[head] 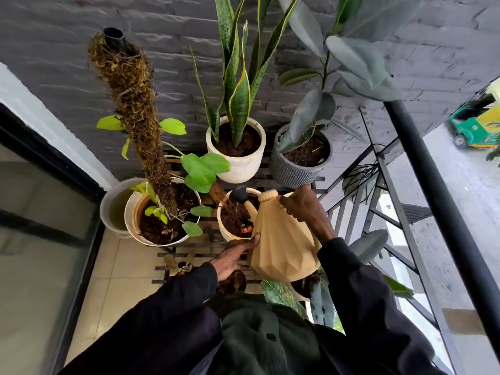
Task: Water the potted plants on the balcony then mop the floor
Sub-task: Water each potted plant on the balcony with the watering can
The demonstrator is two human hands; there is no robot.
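Observation:
A tan faceted watering can is tilted left, its black spout head over the soil of a small cream pot. Thin streams of water fall into that pot. My right hand grips the can's handle at its top right. My left hand presses flat against the can's lower left side, supporting it. A white pot with a moss pole plant stands to the left. Behind are a white snake plant pot and a grey ribbed pot.
The pots sit on a black slatted stand over beige floor tiles. A grey bucket stands at the left by a glass door. A black railing runs down the right side, with more leafy plants near my body.

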